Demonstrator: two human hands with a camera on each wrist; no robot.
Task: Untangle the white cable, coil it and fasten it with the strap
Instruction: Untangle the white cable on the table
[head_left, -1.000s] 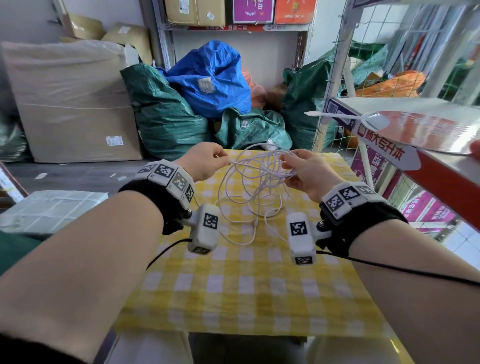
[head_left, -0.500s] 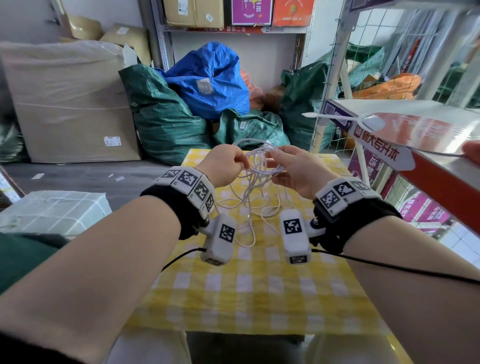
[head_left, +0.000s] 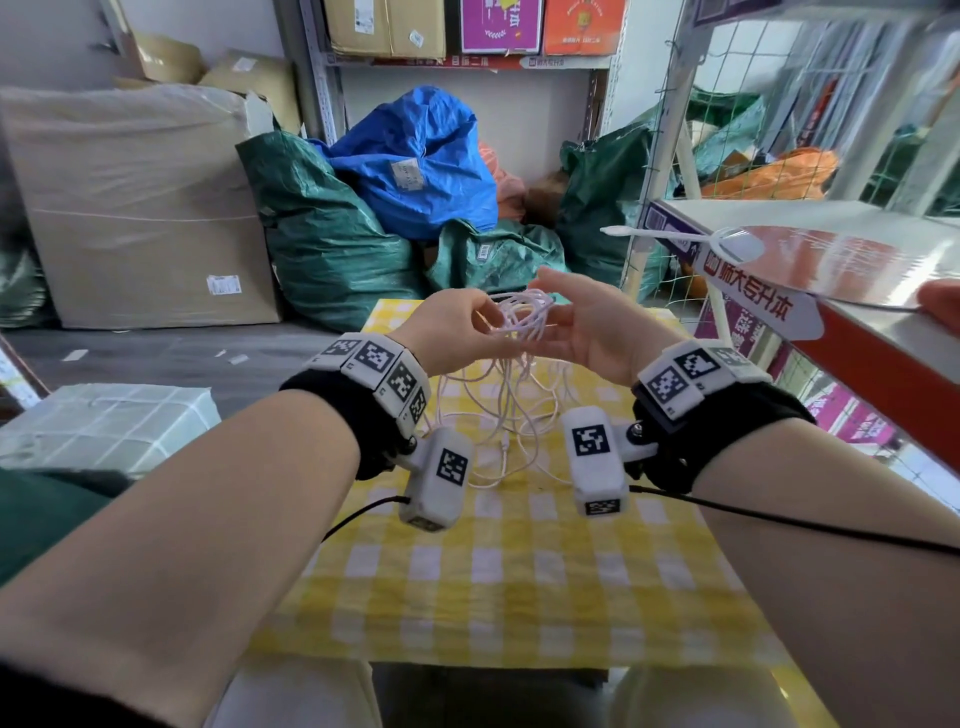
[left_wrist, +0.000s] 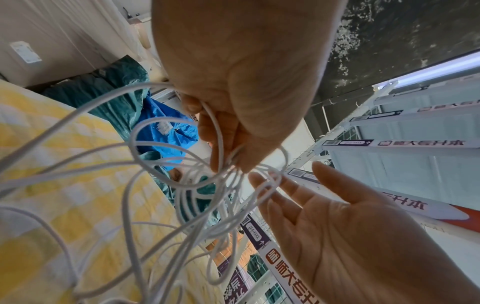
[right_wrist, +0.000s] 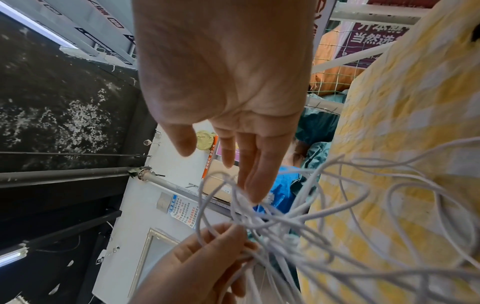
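The white cable (head_left: 519, 317) is a loose tangle of thin loops. Its top is bunched up between my hands, and the rest hangs down onto the yellow checked tablecloth (head_left: 519, 571). My left hand (head_left: 462, 330) pinches the gathered loops with curled fingers, as the left wrist view shows with the cable (left_wrist: 221, 144) running under its fingertips. My right hand (head_left: 566, 317) faces it with palm up and fingers straight. In the right wrist view its fingertips (right_wrist: 252, 185) just touch the loops (right_wrist: 285, 222). I see no strap in any view.
A red and white shelf (head_left: 857, 332) juts in at the right with a flat fan (head_left: 831, 265) lying on it. Green and blue sacks (head_left: 332, 234) and a large wrapped box (head_left: 140, 208) stand behind the table. A wrapped package (head_left: 104, 421) sits low at the left.
Both hands rose and came together above the table. The right hand let go of the cable and opened, and the left hand now holds the gathered loops alone.
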